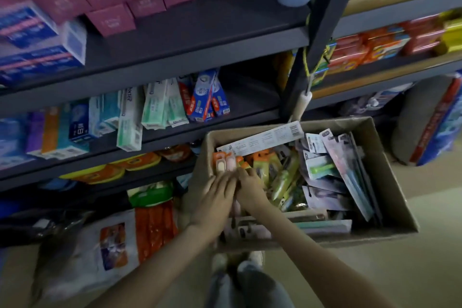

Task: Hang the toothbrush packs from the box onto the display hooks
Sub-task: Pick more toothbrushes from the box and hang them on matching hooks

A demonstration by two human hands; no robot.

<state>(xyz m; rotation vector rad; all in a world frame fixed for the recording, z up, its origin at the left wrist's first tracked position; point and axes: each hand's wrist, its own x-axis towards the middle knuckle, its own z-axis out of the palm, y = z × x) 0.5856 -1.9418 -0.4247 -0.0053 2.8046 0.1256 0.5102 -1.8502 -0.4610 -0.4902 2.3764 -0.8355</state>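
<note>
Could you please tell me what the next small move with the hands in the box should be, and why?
Probably close the fingers on the pink pack and lift it clear of the box. The left hand and right hand both rest on it at the box's left end; blur hides whether either grips it yet.

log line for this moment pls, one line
stage: both hands in box | left hand: at orange packs | right hand: beside it, same packs | grip: blurred, unclear
</note>
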